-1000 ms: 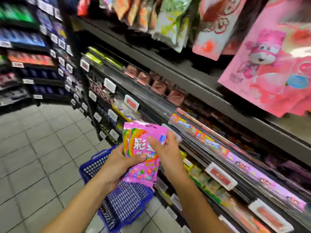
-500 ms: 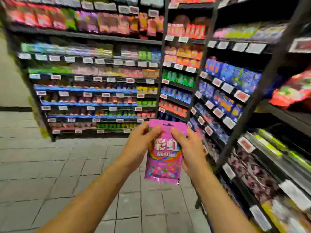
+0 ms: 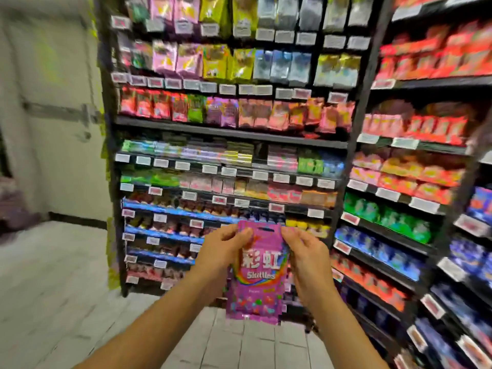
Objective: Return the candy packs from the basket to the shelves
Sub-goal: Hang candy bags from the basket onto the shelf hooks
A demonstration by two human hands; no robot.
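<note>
A purple Skittles candy pack (image 3: 257, 278) hangs upright in front of me, held by both hands. My left hand (image 3: 222, 251) pinches its upper left corner and my right hand (image 3: 306, 258) pinches its upper right edge. Behind the pack stands a tall dark shelf unit (image 3: 229, 133) filled with rows of candy bags and white price tags. The basket is out of view.
A second shelf unit (image 3: 415, 182) with red, green and blue packs runs along the right side, close to my right arm. A pale wall (image 3: 53, 115) stands at the left. Light tiled floor (image 3: 66, 288) stretches below and to the left.
The view has swung from the right-hand shelves and blue basket to the facing shelf unit, which is now closer. Both hands keep hold of the pack and have raised it upright.
</note>
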